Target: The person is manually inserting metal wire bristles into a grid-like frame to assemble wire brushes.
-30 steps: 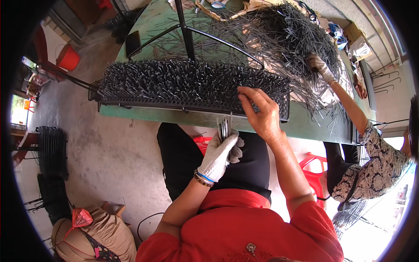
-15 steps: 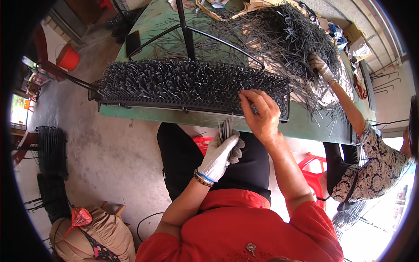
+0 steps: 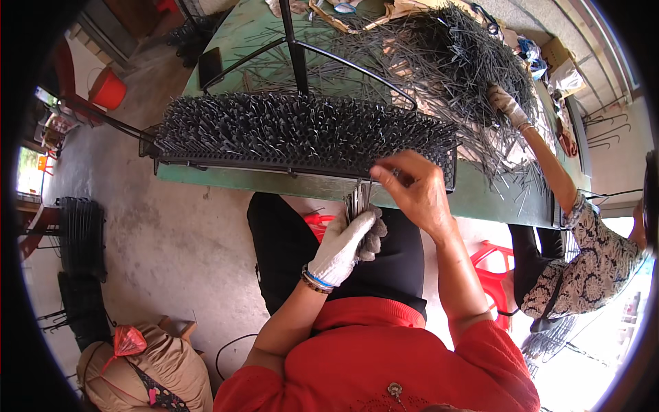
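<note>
My left hand [image 3: 343,248], in a white knitted glove, is closed around a bundle of thin dark metal rods [image 3: 356,200] that stand upright above my lap. Bare and bent at the fingers, my right hand [image 3: 417,191] is just above and right of the bundle. Its thumb and forefinger pinch the top of one thin rod, whose lower end reaches down to the bundle. Just beyond both hands, a long black perforated rack [image 3: 261,165] lies along the table edge. Several short dark rods [image 3: 295,130] stand packed in its holes; open holes show at its right end.
A green table [image 3: 237,177] bears loose rods and a large dark heap of rods [image 3: 473,62]. A co-worker's gloved hand [image 3: 506,106] rests at that heap on the right. Black bars [image 3: 296,62] rise from behind the rack. Red stools [image 3: 493,264] stand below the table.
My right hand has drawn back from the rack's right part and come down toward the bundle. The left hand stays nearly in place with its rods.
</note>
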Demonstrator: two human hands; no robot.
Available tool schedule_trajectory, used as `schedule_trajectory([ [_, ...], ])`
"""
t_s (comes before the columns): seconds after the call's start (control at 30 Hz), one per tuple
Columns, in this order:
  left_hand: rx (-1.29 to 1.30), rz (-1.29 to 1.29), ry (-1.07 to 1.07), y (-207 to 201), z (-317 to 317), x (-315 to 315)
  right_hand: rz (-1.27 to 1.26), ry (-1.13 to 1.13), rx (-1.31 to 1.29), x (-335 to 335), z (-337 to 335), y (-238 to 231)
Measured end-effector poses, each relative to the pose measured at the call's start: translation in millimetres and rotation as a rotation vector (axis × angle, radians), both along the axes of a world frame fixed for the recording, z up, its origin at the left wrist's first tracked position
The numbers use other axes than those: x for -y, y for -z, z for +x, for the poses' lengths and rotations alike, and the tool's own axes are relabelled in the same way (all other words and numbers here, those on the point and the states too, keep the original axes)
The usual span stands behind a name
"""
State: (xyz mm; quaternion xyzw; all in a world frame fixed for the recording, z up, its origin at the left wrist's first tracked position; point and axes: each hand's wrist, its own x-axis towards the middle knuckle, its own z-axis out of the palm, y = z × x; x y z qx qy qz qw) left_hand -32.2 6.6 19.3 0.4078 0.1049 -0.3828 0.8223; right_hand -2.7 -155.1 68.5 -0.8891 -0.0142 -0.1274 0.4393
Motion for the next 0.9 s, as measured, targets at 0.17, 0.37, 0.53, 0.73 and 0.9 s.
schedule_trajectory([
  [0.17, 0.065, -0.001, 0.053, -3.3, -0.5, 2.5, 0.344, -0.101, -0.185, 8.6, -7.3, 17.7],
  [0.37, -0.055, 0.018, 0.006, 5.9, 1.9, 0.4, 0.512, 0.172, -0.027, 1.5, -0.9, -7.6],
  [0.53, -0.05, -0.015, 0.007, 12.3, 2.2, 2.5, 0.206, 0.156, 0.302, -9.2, 12.7, -4.7],
  [0.73, -0.055, -0.024, 0.067, 9.3, 3.9, -2.4, -0.019, 0.083, 0.467, -10.7, 24.9, 7.4],
  [0.9, -0.062, -0.072, 0.094, 12.1, 3.3, -5.1, -0.059, 0.075, 0.51, -11.5, 30.5, 17.7],
])
